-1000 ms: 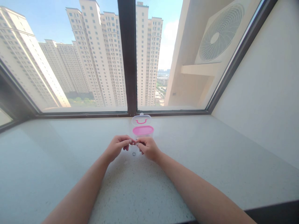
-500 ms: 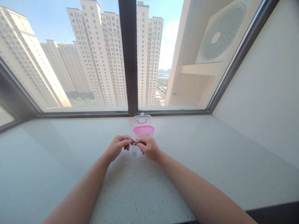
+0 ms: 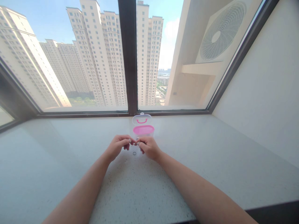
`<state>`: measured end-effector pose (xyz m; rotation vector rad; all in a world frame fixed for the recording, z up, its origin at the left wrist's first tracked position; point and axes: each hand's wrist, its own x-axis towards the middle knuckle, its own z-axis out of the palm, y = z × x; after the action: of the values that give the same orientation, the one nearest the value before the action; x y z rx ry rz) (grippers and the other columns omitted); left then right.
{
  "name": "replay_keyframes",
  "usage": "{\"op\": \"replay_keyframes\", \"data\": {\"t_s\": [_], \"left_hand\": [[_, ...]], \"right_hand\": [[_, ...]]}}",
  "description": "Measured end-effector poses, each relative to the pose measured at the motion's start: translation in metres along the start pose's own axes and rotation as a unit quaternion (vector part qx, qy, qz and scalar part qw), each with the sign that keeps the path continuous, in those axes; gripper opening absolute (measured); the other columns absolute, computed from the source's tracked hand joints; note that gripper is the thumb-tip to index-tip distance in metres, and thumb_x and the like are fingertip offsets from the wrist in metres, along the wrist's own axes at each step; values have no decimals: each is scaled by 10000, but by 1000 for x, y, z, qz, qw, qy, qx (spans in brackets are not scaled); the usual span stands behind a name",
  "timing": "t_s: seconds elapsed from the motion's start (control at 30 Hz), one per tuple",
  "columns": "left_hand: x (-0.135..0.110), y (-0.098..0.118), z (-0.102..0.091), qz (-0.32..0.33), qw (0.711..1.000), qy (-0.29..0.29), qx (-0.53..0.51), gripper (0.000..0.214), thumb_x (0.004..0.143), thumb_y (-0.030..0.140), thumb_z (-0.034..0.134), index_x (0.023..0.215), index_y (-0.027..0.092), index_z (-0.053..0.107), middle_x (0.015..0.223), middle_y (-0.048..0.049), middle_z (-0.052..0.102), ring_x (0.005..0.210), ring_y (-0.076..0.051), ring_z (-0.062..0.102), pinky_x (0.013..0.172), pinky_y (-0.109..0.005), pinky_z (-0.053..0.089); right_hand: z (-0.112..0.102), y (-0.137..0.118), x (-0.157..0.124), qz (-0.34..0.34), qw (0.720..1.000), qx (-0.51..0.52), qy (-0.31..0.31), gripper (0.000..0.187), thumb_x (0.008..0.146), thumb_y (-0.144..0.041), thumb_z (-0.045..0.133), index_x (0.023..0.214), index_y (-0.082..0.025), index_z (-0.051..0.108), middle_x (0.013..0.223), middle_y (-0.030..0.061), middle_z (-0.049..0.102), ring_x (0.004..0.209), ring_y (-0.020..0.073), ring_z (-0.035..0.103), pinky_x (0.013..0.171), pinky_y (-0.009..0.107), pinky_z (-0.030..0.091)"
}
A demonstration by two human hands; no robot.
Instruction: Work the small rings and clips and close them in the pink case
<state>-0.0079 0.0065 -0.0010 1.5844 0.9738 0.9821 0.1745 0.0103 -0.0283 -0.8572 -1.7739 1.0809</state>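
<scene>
Left hand (image 3: 120,145) and right hand (image 3: 149,147), fingertips nearly meeting, over white speckled stone windowsill (image 3: 191,146)

Thumb and forefinger drawn close on each, can't tell if clamped on anything, too small; thin grey ring (image 3: 134,154) lies on the sill nearer the person, below the hands; oval clear plastic box with pink rim (image 3: 144,130), lid (image 3: 142,118) up, sits just beyond them, near dark brown window frame (image 3: 130,62)
</scene>
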Motion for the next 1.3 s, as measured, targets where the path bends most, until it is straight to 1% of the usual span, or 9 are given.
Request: {"op": "replay_keyframes", "data": {"t_s": [0.27, 0.57, 0.73, 0.87, 1.3], "left_hand": [[-1, 1, 0, 8, 1000, -7, 3, 229, 754, 220, 493, 774, 109, 693, 682, -48, 628, 533, -106, 482, 514, -237, 329], [-1, 2, 1, 11, 1000, -5, 14, 222, 770, 256, 524, 777, 111, 692, 696, -50, 635, 533, -101, 483, 511, -230, 344], [-1, 1, 1, 13, 1000, 0, 24, 213, 762, 258, 535, 770, 111, 689, 679, -42, 625, 528, -97, 480, 508, -225, 345], [-1, 1, 2, 15, 999, 8, 36, 190, 747, 240, 544, 757, 112, 685, 660, -31, 611, 528, -95, 474, 511, -221, 348], [-1, 3, 3, 16, 999, 15, 47, 161, 706, 219, 571, 759, 124, 690, 651, -24, 607, 535, -96, 473, 519, -219, 387]], "right_hand": [[0, 1, 0, -2, 1000, 8, -7, 232, 768, -163, 410, 741, -135, 639, 492, -41, 480, 394, 70, 445, 404, 169, 361], [0, -2, 0, -19, 999, -37, -10, 236, 797, -160, 402, 753, -131, 632, 509, -39, 483, 410, 67, 451, 421, 164, 348], [0, -4, 0, -52, 996, -78, 4, 229, 797, -159, 422, 756, -134, 646, 517, -31, 498, 462, 81, 467, 480, 179, 368], [0, -4, 0, -63, 993, -96, 10, 221, 789, -153, 429, 757, -137, 647, 542, -21, 522, 506, 94, 488, 508, 189, 377], [0, -1, 0, -72, 992, -107, 13, 183, 784, -165, 447, 711, -140, 612, 568, -20, 505, 501, 85, 448, 485, 190, 341]]}}
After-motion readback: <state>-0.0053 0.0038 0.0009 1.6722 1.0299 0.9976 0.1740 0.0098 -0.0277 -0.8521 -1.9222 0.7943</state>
